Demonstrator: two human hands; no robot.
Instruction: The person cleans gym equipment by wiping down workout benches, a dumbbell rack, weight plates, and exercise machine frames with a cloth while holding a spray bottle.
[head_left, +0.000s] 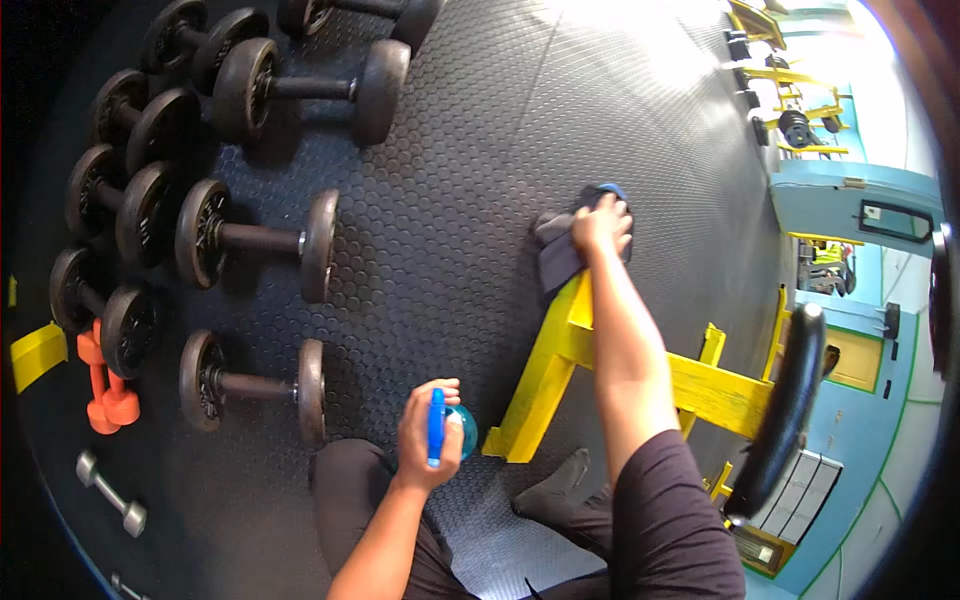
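My left hand (431, 435) is wrapped around a spray bottle with a blue trigger head (436, 427) and a teal, see-through body (468, 433). Farther out, my right hand (603, 225) rests with curved fingers on a bunched dark cloth (561, 259), at the far end of a yellow metal frame (551, 367). A bit of blue shows beyond the fingertips. My right forearm passes over the frame, hiding part of it. How firmly the fingers grip the cloth is hard to see.
Black dumbbells (262, 238) stand in rows on the textured rubber floor (442, 225) at left, near orange dumbbells (120, 405) and a chrome dumbbell (111, 495). A black padded cushion (780, 412) is at the frame's right end. More yellow gym equipment (795, 75) stands far off.
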